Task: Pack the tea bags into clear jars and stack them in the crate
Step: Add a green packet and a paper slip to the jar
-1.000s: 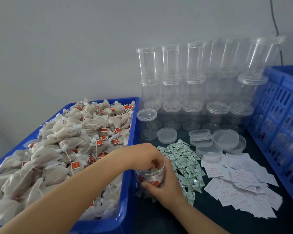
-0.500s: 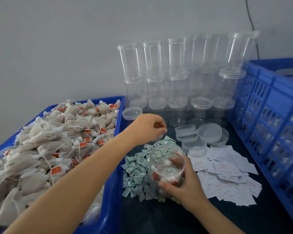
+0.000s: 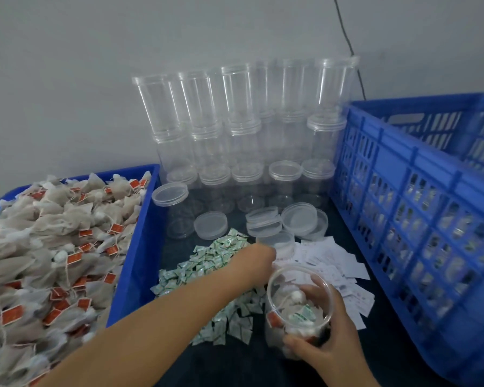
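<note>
A: Right hand point(image 3: 326, 342)?
B: Fingers and thumb curled round a clear jar point(image 3: 296, 305), gripping it low in the picture, mouth open and tilted toward the camera. The jar holds a few tea bags, a red tag and a small green-white sachet.
A: Left hand point(image 3: 256, 262)?
B: Reaching across from the left, over the far edge of the pile of green-white sachets point(image 3: 207, 277), right by the white paper slips point(image 3: 333, 263). The fingertips are blurred and partly behind the jar rim, so I can't tell whether they pinch anything.
A: Tea bags?
B: The loose tea bags point(image 3: 48, 247) with red tags are heaped in the blue bin point(image 3: 136, 263) on the left, well apart from the held jar.
A: Crate?
B: The blue slatted crate point(image 3: 419, 219) stands on the right, just beside the slips. Filled jars show through its slats, blurred.
A: Empties?
B: The empty jars point(image 3: 246, 129) are stacked in tiers against the wall, between bin and crate. One lidded jar point(image 3: 173, 210) stands alone next to the bin. Loose clear lids point(image 3: 285, 224) lie in front of the stack, on the dark table point(image 3: 389, 344).
</note>
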The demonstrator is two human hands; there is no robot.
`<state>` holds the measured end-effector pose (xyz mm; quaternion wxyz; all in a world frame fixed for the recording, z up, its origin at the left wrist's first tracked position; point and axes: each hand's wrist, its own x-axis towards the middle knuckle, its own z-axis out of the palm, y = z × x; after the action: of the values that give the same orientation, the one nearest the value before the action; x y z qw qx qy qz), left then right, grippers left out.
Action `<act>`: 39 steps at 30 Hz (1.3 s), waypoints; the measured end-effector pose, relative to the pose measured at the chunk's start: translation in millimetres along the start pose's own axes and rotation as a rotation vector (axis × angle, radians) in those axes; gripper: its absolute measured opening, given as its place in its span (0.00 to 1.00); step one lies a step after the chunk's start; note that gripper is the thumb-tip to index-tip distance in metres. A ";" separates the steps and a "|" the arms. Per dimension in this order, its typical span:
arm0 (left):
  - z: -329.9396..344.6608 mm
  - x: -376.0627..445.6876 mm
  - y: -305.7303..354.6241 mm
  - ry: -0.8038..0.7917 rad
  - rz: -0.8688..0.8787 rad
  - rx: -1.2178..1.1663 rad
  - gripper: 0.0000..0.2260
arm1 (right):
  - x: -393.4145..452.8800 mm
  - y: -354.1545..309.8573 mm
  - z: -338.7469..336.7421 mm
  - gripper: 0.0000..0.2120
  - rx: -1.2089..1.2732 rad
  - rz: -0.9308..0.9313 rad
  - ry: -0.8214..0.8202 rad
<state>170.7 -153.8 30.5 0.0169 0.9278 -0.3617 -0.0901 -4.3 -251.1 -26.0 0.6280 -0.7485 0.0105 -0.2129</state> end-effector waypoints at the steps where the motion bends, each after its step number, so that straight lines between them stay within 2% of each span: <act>1: 2.9 1.5 2.4 0.002 -0.020 -0.012 0.10 | -0.3 1.1 -0.8 0.41 0.006 0.004 0.007; 5: 9.5 6.6 5.9 0.021 -0.077 -0.108 0.10 | -1.0 5.9 -2.2 0.41 0.006 -0.003 0.024; 13: 2.7 8.9 2.1 0.100 -0.106 -0.311 0.05 | -0.4 12.8 -2.6 0.44 -0.003 0.020 0.007; 19: -45.8 -21.0 -6.6 0.156 -0.090 -0.434 0.04 | 0.3 16.2 -0.2 0.45 0.047 0.048 0.014; 22: -77.3 -48.7 -4.3 0.176 -0.079 -0.596 0.01 | 0.7 16.2 0.3 0.45 0.044 0.050 0.018; 26: -99.9 -84.5 7.9 0.106 0.004 -0.817 0.03 | 1.1 16.6 1.0 0.48 0.059 0.079 0.013; 30: -95.2 -96.8 23.3 0.088 0.033 -0.728 0.04 | 0.7 16.6 1.3 0.49 0.089 0.098 0.005; 34: -79.5 -94.1 32.2 0.148 0.040 -0.586 0.03 | 0.4 16.8 0.2 0.48 0.083 0.100 -0.003; 39: -66.6 -88.2 38.0 0.158 0.041 -0.554 0.02 | 0.7 12.2 1.7 0.45 0.108 0.081 0.014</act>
<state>93.5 -124.6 113.3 0.2998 0.8844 -0.3397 -0.1126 0.0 -252.4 -37.5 0.6754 -0.7111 0.0337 -0.1926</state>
